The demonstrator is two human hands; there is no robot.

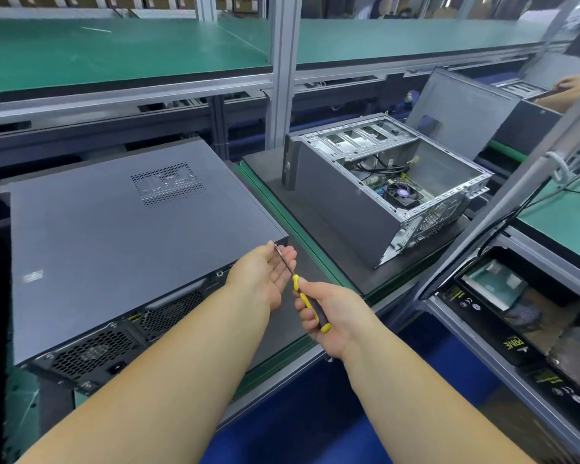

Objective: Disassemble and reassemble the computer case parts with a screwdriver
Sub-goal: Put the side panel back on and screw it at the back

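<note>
A closed grey computer case [121, 236] lies flat on the bench, its rear fan grilles facing me. My right hand [332, 313] grips the yellow-and-black handle of a screwdriver [303, 298]. The screwdriver's shaft runs up and left, and its tip meets the case's near right corner [277, 244]. My left hand [265, 276] is open, palm turned toward the shaft, fingers relaxed beside it close to the tip. Whether a screw sits at the tip cannot be made out.
A second case [382, 192] with its side off stands to the right, showing a fan and cables; its grey panel [459, 115] leans behind it. Boxes [503, 316] fill a shelf at lower right. An aluminium post [282, 68] rises behind. Another person's hand [570, 88] shows at far right.
</note>
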